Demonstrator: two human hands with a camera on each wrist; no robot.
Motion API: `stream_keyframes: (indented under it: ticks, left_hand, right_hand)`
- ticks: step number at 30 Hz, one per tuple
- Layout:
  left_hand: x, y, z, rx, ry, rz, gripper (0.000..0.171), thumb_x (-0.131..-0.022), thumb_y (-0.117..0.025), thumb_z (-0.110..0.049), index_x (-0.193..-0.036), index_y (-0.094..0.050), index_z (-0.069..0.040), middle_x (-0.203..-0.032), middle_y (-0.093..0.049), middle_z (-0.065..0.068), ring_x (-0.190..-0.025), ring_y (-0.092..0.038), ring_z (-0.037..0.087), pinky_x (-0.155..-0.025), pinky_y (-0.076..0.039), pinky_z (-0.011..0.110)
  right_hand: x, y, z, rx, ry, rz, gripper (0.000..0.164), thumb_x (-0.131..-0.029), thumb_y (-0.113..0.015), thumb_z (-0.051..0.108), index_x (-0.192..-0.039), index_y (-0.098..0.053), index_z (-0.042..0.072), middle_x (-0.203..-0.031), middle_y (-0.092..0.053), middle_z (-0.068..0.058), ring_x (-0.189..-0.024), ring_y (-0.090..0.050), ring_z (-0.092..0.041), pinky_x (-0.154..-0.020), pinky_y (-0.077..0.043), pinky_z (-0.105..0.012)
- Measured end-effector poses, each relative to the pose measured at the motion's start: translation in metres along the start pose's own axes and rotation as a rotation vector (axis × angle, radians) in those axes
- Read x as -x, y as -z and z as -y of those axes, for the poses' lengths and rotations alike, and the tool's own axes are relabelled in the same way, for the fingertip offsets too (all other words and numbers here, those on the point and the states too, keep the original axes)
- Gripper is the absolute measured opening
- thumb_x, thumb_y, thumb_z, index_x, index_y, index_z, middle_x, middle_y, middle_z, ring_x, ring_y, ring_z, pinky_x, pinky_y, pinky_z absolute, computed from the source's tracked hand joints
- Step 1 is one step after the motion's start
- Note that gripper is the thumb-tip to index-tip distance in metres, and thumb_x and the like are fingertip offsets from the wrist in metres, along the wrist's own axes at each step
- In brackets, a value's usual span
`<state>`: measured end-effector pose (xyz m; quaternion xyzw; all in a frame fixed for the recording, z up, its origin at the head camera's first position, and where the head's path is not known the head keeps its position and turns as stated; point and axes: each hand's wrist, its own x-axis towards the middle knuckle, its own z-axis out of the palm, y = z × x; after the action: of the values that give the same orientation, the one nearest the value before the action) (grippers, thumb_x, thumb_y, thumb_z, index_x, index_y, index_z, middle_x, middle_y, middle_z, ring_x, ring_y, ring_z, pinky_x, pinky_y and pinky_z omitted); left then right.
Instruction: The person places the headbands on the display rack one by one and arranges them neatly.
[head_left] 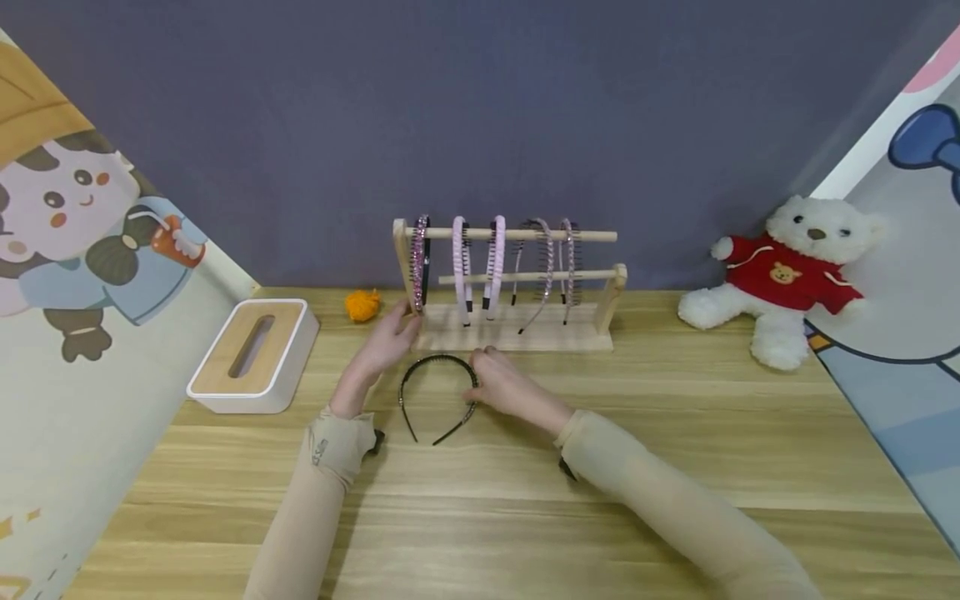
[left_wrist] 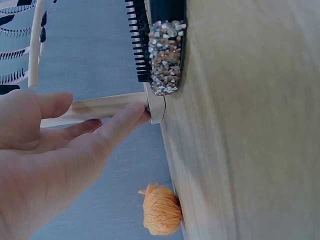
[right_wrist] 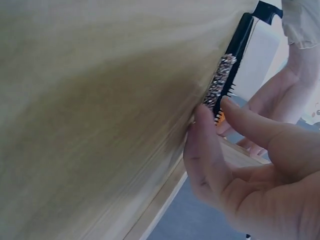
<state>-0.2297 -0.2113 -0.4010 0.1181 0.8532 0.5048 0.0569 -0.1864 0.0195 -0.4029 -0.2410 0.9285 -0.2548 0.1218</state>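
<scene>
A black headband [head_left: 402, 400] with toothed inner edge lies on the table, its tips toward me. My right hand [head_left: 513, 390] pinches its right side between thumb and fingers; the right wrist view shows them at the glittery part of the band [right_wrist: 218, 82]. Behind it stands a wooden headband rack [head_left: 517, 337]. My left hand [head_left: 384, 340] is at the rack's left end, its fingers extended along the upright in the left wrist view. On the rack's bars hang a pink glitter headband [head_left: 417, 262], two pale pink headbands [head_left: 460, 258] and thinner beaded ones [head_left: 550, 258].
An orange yarn ball [head_left: 362, 305] sits left of the rack. Farther left is a white tissue box [head_left: 296, 358] with a wooden lid. A white teddy bear [head_left: 780, 275] in a red sweater sits at the right. A dark wall [head_left: 480, 108] rises behind the wooden table [head_left: 480, 517].
</scene>
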Motion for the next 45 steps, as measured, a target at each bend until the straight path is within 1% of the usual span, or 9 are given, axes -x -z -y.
stream_keyframes:
  ticks: [4, 13, 17, 20, 24, 27, 33, 41, 45]
  left_hand:
    - [0.0, -0.001, 0.0, 0.005, 0.012, 0.005, 0.057, -0.116, -0.043, -0.018, -0.166, -0.027, 0.004, -0.165, -0.035, 0.031, -0.15, -0.036, 0.05, -0.12, -0.033, 0.064]
    - [0.002, -0.001, -0.001, 0.015, 0.024, 0.01, 0.057, -0.116, -0.043, -0.016, -0.166, -0.026, 0.005, -0.165, -0.034, 0.031, -0.148, -0.037, 0.051, -0.119, -0.034, 0.063]
    - [0.001, -0.002, 0.0, 0.024, 0.018, 0.014, 0.058, -0.116, -0.043, -0.016, -0.166, -0.024, 0.005, -0.165, -0.034, 0.031, -0.148, -0.037, 0.051, -0.119, -0.033, 0.063]
    - [0.001, -0.002, 0.0, 0.031, 0.011, 0.011, 0.058, -0.116, -0.044, -0.015, -0.166, -0.024, 0.005, -0.164, -0.035, 0.032, -0.148, -0.038, 0.051, -0.119, -0.033, 0.063]
    - [0.001, -0.002, 0.0, 0.036, 0.006, 0.005, 0.057, -0.115, -0.045, -0.014, -0.165, -0.026, 0.006, -0.163, -0.036, 0.033, -0.148, -0.038, 0.051, -0.119, -0.033, 0.063]
    - [0.001, -0.002, 0.0, 0.038, 0.005, 0.003, 0.057, -0.115, -0.045, -0.014, -0.165, -0.026, 0.007, -0.163, -0.036, 0.034, -0.148, -0.037, 0.052, -0.119, -0.032, 0.064]
    - [0.002, -0.002, -0.001, 0.037, 0.007, -0.001, 0.056, -0.115, -0.045, -0.014, -0.164, -0.027, 0.007, -0.163, -0.036, 0.034, -0.148, -0.037, 0.052, -0.12, -0.032, 0.064]
    - [-0.001, -0.001, 0.001, 0.021, 0.017, 0.007, 0.057, -0.116, -0.044, -0.015, -0.166, -0.025, 0.006, -0.164, -0.035, 0.033, -0.148, -0.038, 0.051, -0.12, -0.033, 0.063]
    - [-0.002, -0.001, 0.0, 0.015, 0.019, 0.006, 0.057, -0.116, -0.045, -0.016, -0.166, -0.026, 0.005, -0.164, -0.036, 0.032, -0.148, -0.039, 0.05, -0.119, -0.034, 0.062]
  right_hand:
    - [-0.004, 0.0, -0.001, -0.025, -0.036, 0.015, 0.04, -0.091, -0.086, 0.007, -0.121, -0.069, -0.012, -0.108, -0.069, -0.018, -0.098, -0.064, -0.028, -0.087, -0.059, -0.037]
    - [-0.007, 0.0, -0.003, -0.033, -0.058, 0.026, 0.041, -0.089, -0.083, 0.0, -0.126, -0.068, -0.012, -0.113, -0.071, -0.019, -0.104, -0.066, -0.03, -0.095, -0.058, -0.038]
    - [-0.004, 0.001, -0.004, -0.073, -0.073, 0.025, 0.045, -0.088, -0.082, -0.003, -0.129, -0.066, -0.014, -0.111, -0.07, -0.018, -0.095, -0.067, -0.027, -0.092, -0.059, -0.036]
    - [-0.002, 0.002, -0.005, -0.095, -0.081, 0.021, 0.046, -0.087, -0.081, -0.004, -0.129, -0.066, -0.013, -0.111, -0.071, -0.018, -0.094, -0.067, -0.026, -0.09, -0.059, -0.034]
    - [0.001, 0.004, -0.007, -0.097, -0.078, 0.01, 0.044, -0.085, -0.081, -0.006, -0.126, -0.067, -0.012, -0.113, -0.072, -0.018, -0.104, -0.068, -0.03, -0.094, -0.058, -0.038]
    - [0.001, 0.005, -0.009, -0.095, -0.077, 0.002, 0.043, -0.084, -0.079, -0.007, -0.125, -0.068, -0.011, -0.111, -0.072, -0.017, -0.107, -0.068, -0.032, -0.096, -0.058, -0.04]
    - [0.004, 0.008, -0.014, -0.124, -0.087, -0.001, 0.044, -0.086, -0.076, -0.007, -0.129, -0.067, -0.007, -0.113, -0.073, -0.017, -0.108, -0.069, -0.032, -0.089, -0.059, -0.037]
    - [0.019, 0.021, -0.022, -0.216, -0.058, -0.055, 0.045, -0.085, -0.075, -0.008, -0.128, -0.065, -0.009, -0.101, -0.074, -0.014, -0.088, -0.07, -0.025, -0.076, -0.06, -0.031]
    - [0.03, 0.03, -0.026, -0.268, -0.065, -0.075, 0.043, -0.087, -0.077, -0.008, -0.128, -0.065, -0.01, -0.098, -0.073, -0.013, -0.087, -0.07, -0.024, -0.074, -0.06, -0.03]
